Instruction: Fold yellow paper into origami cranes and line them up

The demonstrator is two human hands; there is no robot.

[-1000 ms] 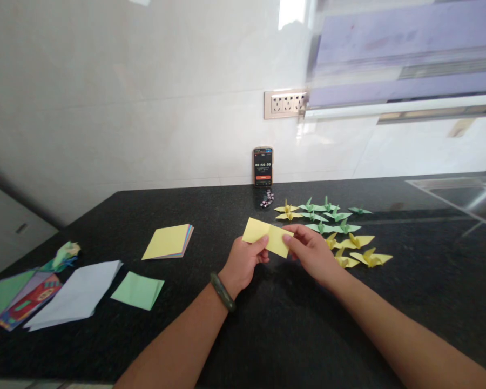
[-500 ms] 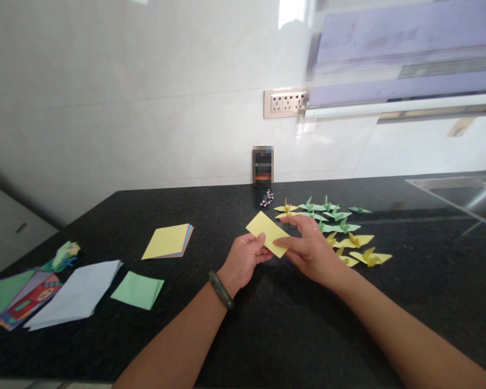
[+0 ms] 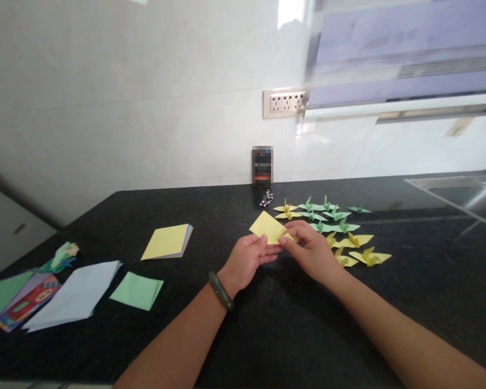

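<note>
A folded yellow origami paper (image 3: 266,226) is held between both hands above the dark counter. My left hand (image 3: 247,259), with a green bangle on its wrist, supports the paper from below, thumb pressed on its near edge. My right hand (image 3: 310,248) pinches the paper's right side between thumb and fingers, where an edge bends over. Part of the near side is hidden by the fingers. Just beyond my right hand lie several folded paper cranes, green ones (image 3: 344,226) farther back and yellow ones (image 3: 370,256) closer.
On the black counter (image 3: 210,335) at left are a stack of coloured paper (image 3: 168,241), a folded green paper (image 3: 136,290), white sheets (image 3: 76,292) and a colourful packet (image 3: 32,300). A beaded bracelet (image 3: 267,198) lies near the wall. A sink (image 3: 470,192) is at far right.
My right hand's thumb and fingers have closed on the paper's right corner, which now bends over. The paper has turned slightly; my left hand keeps its hold.
</note>
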